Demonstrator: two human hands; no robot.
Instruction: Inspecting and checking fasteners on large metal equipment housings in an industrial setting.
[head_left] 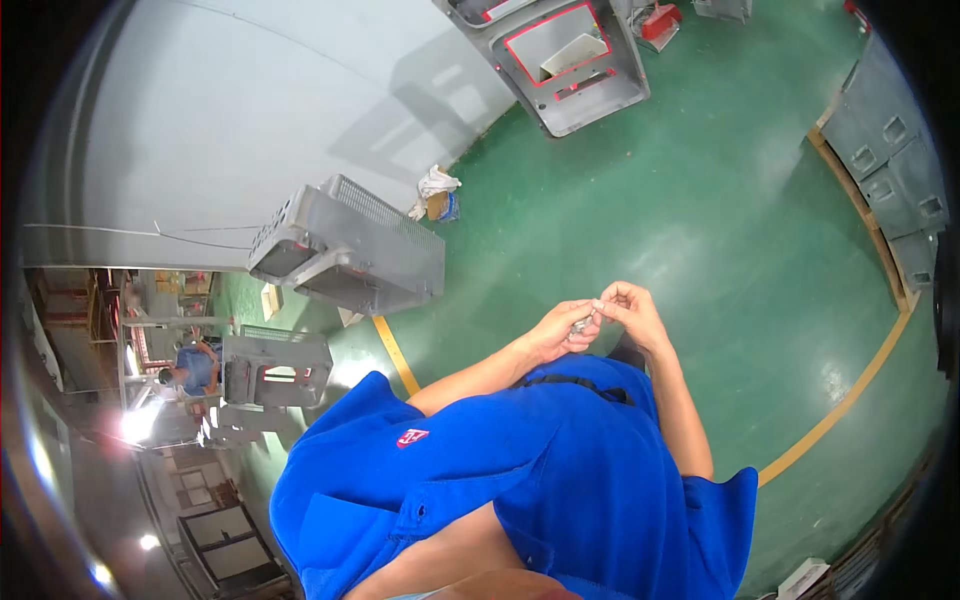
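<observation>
In front of my waist, my two hands meet. My left hand is cupped and closed round some small silvery pieces, too small to name. Touching its fingertips from the right is my right hand, with thumb and forefinger pinched together. Whatever lies in that pinch is too small to make out. Both forearms are bare below blue short sleeves.
Grey plastic housings stand to the left by a pale wall. Another grey housing with a red-edged opening is ahead. Grey panels rest on a wooden pallet at right. A person is far left.
</observation>
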